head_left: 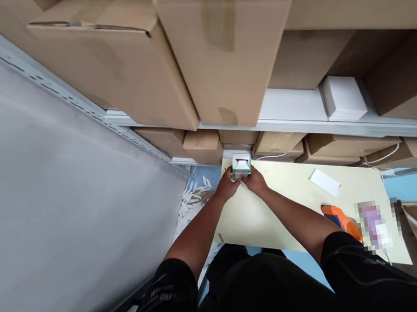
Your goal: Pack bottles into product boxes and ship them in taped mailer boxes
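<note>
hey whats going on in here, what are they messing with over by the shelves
A person in black holds a small white and green box with both hands, the left hand and right hand gripping it from either side. Its top flaps look open. They hold it over the far edge of a pale yellow table, close to shelves stacked with cardboard cartons. On the table lie a white card and an orange tool. White paper strips litter the blue floor to the left.
</note>
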{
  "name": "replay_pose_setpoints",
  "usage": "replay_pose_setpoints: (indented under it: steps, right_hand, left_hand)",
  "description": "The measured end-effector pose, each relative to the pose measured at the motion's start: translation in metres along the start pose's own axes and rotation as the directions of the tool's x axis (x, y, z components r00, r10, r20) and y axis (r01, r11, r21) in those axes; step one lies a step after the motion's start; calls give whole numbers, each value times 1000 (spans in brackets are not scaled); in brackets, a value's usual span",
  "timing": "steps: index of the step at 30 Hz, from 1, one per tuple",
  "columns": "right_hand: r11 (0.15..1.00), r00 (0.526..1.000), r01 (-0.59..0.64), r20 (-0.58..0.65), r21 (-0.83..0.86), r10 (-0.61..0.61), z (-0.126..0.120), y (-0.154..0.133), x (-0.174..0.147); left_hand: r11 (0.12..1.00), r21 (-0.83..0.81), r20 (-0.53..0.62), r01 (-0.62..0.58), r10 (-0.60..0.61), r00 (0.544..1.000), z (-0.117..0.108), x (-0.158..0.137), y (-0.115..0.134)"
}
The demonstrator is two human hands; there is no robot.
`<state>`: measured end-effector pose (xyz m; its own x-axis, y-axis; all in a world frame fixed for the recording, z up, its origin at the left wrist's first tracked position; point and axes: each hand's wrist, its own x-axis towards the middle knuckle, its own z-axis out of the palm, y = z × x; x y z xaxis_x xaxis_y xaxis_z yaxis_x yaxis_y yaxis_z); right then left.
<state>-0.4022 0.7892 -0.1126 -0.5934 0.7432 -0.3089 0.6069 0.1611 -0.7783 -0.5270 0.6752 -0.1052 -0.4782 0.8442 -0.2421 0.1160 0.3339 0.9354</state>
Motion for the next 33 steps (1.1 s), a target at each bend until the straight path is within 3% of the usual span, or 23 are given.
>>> replay_pose_setpoints:
  steps: [3, 7, 11, 15, 19, 21, 24, 27, 33]
  right_hand:
    - [999, 1000, -28, 8, -20, 28, -1, -3, 4]
    - [993, 993, -117, 17, 8, 117, -10, 12, -22]
    - [980, 980, -195, 51, 39, 193, -25, 49, -70]
    - [993, 981, -113, 166, 45, 104, -47, 98, -113]
    - [999, 946, -22, 325, 50, 5, -73, 122, -141]
    - [998, 913, 21, 405, 66, -46, -82, 119, -152]
    - [993, 852, 76, 512, 90, -111, -85, 104, -169]
    - [988, 780, 129, 606, 82, -152, -69, 86, -190]
    - [964, 607, 255, 762, 80, -224, -3, 53, -260]
  left_hand:
    - [999, 17, 4, -39, 39, 999, -6, 5, -1]
    - [997, 34, -76, 65, -62, 995, -7, -19, -6]
    - [990, 30, -166, 137, -130, 978, -1, -80, -21]
    - [970, 74, -259, 232, -206, 944, 25, -173, -37]
    - [931, -97, -450, 352, -356, 819, 73, -272, -37]
    - [909, -199, -533, 366, -414, 737, 99, -314, -31]
    - [896, -276, -616, 349, -443, 651, 131, -367, -20]
    - [904, -299, -699, 305, -425, 575, 153, -417, -10]
    - [905, -372, -839, 205, -422, 342, 185, -535, -6]
